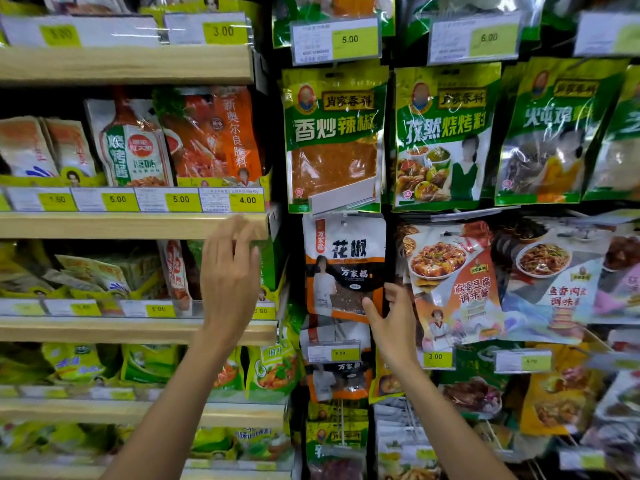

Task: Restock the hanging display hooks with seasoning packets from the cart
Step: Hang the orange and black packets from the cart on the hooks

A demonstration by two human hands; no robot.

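Observation:
A white, orange and black seasoning packet [341, 261] hangs on the display, its top just under a grey tag holder [343, 197] tilted upward. My right hand [389, 315] pinches the packet's lower right corner between thumb and fingers. My left hand [230, 275] is raised in front of the wooden shelves to the left, fingers straight and relaxed, holding nothing. A second packet of the same kind [337, 381] hangs lower down behind a yellow price tag [334, 353]. No cart is in view.
Green spice bags [334, 133] [445, 133] hang in the row above. Sauce packets [453, 282] hang to the right of the packet. Wooden shelves [131, 225] with yellow price labels and bagged goods fill the left side.

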